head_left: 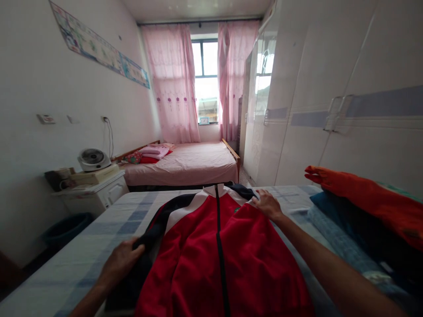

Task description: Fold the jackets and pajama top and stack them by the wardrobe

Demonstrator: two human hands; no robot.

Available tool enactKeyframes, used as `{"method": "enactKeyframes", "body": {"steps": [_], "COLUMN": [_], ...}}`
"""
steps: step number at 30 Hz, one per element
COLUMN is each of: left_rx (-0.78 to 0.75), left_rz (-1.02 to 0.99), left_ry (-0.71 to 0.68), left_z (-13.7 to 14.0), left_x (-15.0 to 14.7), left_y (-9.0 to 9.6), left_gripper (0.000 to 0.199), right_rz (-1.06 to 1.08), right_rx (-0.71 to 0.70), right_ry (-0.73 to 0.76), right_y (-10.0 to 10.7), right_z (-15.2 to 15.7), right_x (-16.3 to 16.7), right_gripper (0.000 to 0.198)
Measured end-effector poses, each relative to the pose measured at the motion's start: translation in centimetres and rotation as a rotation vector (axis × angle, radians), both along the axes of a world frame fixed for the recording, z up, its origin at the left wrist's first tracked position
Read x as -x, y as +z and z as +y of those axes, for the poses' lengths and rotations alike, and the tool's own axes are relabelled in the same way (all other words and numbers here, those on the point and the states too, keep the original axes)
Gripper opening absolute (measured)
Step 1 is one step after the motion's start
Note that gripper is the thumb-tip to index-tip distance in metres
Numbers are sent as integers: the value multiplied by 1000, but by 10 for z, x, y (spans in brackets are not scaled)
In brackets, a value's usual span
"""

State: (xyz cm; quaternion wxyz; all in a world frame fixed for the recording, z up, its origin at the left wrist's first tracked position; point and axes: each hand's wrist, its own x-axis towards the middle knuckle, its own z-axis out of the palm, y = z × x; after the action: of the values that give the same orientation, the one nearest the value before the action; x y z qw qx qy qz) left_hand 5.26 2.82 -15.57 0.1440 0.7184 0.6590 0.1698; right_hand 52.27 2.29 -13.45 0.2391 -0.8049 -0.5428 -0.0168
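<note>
A red zip-up jacket point(194, 246) with a white collar, white shoulder bands and dark sleeves lies front up on the bed in front of me. Its black zipper runs closed down the middle, and a small green emblem shows on the chest. My left hand point(123, 259) is closed on the dark sleeve at the left, thumb on top. At the other shoulder, my right hand point(267, 203) pinches the fabric near the white band. Most of the sleeve on that side is hidden from view.
The jacket rests on a blue-and-white checked bedsheet point(139, 215). Folded clothes, an orange garment point(366, 198) on top, are piled at the right. A white cabinet point(109, 193) carrying a fan point(94, 158) stands left. Beyond is a pink bed point(194, 163); a wardrobe point(307, 88) lines the right.
</note>
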Motion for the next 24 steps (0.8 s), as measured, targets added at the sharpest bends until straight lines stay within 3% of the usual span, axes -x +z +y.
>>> {"method": "enactKeyframes", "body": {"steps": [5, 7, 8, 10, 11, 12, 14, 17, 20, 22, 24], "left_rx": [-307, -487, -586, -701, -683, -618, -429, -189, -186, -269, -336], "left_rz": [188, 291, 348, 426, 434, 425, 376, 298, 193, 97, 28], "left_ry": [383, 417, 355, 78, -91, -249, -431, -475, -438, -412, -431], "left_z": [38, 46, 49, 53, 54, 55, 56, 55, 39, 13, -25], "left_x": [19, 11, 2, -24, -38, -51, -72, -84, -77, -65, -50], "left_y": [64, 76, 75, 59, 44, 27, -8, -44, -46, -37, -31], "left_gripper": [45, 46, 47, 47, 46, 44, 41, 42, 43, 41, 36], "right_rz": [-16, 21, 48, 111, 141, 168, 212, 252, 232, 208, 200], "right_rx": [71, 109, 121, 124, 112, 96, 70, 49, -19, -72, -86], "right_ry": [-107, -135, -143, -160, -181, -214, -313, -445, -449, -356, -118], "right_y": [-12, -17, -18, -17, -17, -16, -16, -23, -31, -33, -31], "right_z": [54, 69, 74, 81, 82, 82, 74, 49, 8, -31, -81], "right_x": [10, 5, -1, -18, -29, -40, -62, -78, -69, -52, -30], "right_gripper": [40, 35, 33, 30, 30, 30, 31, 28, 29, 29, 21]}}
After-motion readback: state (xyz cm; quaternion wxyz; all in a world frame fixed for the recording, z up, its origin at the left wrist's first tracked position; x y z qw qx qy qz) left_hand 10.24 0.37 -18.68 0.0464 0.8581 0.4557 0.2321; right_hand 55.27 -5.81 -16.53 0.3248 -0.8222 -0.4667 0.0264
